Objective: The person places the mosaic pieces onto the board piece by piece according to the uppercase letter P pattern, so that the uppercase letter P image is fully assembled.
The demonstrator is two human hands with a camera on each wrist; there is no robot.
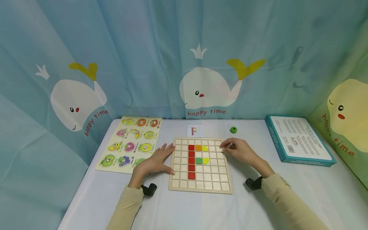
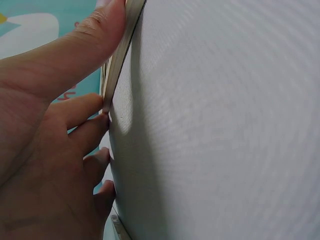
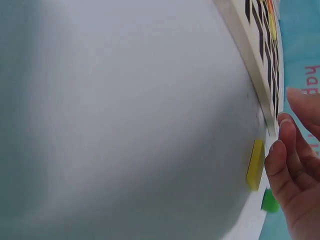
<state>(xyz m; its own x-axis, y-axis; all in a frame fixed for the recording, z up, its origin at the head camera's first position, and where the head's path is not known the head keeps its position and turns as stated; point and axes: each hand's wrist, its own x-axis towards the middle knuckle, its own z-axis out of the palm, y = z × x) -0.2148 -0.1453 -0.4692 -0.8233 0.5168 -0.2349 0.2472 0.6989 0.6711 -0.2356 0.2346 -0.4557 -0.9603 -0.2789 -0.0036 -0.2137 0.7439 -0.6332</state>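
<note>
A wooden grid board (image 1: 208, 185) lies flat on the white table. Its cells hold a column of several red square tiles (image 1: 191, 167), an orange tile (image 1: 198, 148), a green tile (image 1: 199, 161) and two yellow round-edged tiles (image 1: 205, 161). My left hand (image 1: 155, 163) rests along the board's left edge, thumb and fingers spread against it. By the upper right edge is my right hand (image 1: 240, 150), fingers bent loosely, with no piece visible between them. Close under those fingers, a yellow piece (image 3: 255, 165) lies on the table; the hand hides it in the head view.
A small printed pattern card (image 1: 194, 131) lies behind the board. A green bead-like piece (image 1: 233, 130) sits to the back right. At left is a fruit puzzle board (image 1: 115, 159), at right a teal-edged box (image 1: 299, 137). Curtains (image 1: 155, 64) enclose the table.
</note>
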